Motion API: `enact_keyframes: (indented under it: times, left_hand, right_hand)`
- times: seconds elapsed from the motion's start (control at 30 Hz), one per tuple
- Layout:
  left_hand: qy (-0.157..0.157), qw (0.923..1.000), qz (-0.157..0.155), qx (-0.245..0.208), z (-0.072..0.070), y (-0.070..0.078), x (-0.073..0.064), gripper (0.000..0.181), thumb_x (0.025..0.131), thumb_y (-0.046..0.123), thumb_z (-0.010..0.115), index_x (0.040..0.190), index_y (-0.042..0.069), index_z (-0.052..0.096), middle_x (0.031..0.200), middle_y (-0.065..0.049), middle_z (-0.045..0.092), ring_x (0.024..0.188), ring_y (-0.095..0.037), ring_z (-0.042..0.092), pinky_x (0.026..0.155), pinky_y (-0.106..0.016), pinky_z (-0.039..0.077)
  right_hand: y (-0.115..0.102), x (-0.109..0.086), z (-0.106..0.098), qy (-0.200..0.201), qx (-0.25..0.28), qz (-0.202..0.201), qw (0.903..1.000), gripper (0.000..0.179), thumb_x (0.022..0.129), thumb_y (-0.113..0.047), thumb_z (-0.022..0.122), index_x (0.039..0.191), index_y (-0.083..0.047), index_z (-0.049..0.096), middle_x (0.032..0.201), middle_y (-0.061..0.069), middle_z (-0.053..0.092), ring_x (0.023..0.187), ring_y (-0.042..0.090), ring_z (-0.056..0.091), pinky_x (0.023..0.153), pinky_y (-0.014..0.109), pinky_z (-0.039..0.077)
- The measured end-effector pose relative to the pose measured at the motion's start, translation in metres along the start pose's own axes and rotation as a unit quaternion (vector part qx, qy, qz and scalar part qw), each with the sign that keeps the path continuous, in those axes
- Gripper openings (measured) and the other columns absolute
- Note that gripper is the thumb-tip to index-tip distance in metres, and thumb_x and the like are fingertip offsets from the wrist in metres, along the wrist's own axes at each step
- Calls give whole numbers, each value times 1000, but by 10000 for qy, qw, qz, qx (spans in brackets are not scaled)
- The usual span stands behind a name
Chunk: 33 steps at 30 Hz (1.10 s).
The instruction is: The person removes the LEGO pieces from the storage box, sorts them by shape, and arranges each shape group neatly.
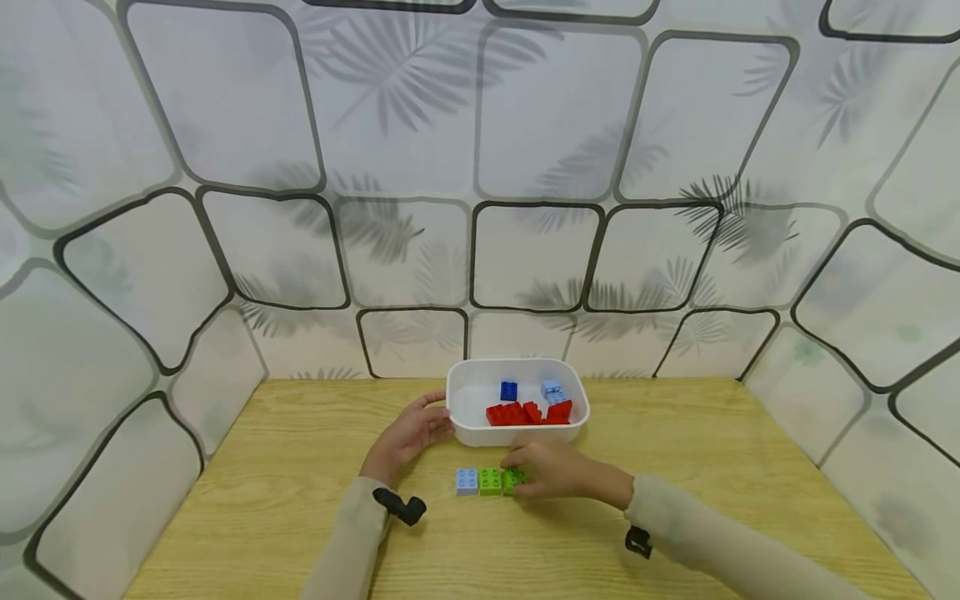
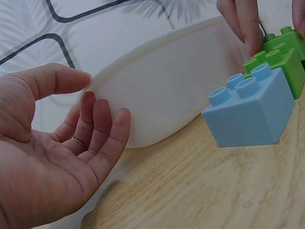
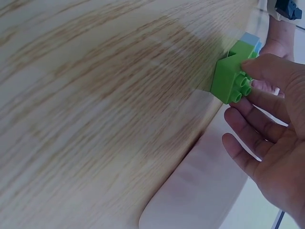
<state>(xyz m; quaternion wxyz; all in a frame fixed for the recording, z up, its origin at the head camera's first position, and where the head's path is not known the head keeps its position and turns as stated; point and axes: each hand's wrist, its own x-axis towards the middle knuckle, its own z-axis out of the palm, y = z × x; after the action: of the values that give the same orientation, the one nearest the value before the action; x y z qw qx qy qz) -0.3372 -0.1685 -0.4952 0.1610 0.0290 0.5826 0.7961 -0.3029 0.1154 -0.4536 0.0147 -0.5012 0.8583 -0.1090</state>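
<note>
On the table, a light blue toy building brick (image 1: 467, 482), a green brick (image 1: 491, 482) and a second green brick (image 3: 226, 81) form a row. My right hand (image 1: 555, 467) pinches that second green brick, at the row's right end, between thumb and index finger; the other fingers are spread loosely beside it. Just behind the row is a white plastic box (image 1: 517, 437). Beside the box's left end is my left hand (image 1: 408, 433), fingers loosely bent, with fingertips at its outer wall and the thumb tip (image 2: 83, 78) by the rim.
Inside the box lie several red bricks (image 1: 506, 415), a dark blue brick (image 1: 509, 391) and light blue bricks (image 1: 553, 390). The wooden table (image 1: 285, 500) meets a patterned curtain (image 1: 405, 250) at the back and on both sides.
</note>
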Motion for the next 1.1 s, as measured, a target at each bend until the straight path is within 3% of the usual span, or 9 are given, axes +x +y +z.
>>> enact_keyframes:
  times: [0.6,1.1]
  left_hand:
    - [78,10000,7,-38,-1,0,1,54,102,3,54,151,-4,32,120,-14,67,92,-12,68,86,-29,58]
    - [28,10000,-42,15,-1,-1,2,55,102,3,54,152,-3,33,122,-13,66,94,-12,68,89,-29,57]
  right_hand:
    - [-2,2,0,-149,112,243,9995,30,86,-23,81,113,-11,77,106,-2,71,92,4,57,85,21,53]
    - [0,3,1,-66,-33,82,9999,29,85,-21,80,112,-9,77,106,0,72,93,7,59,87,23,54]
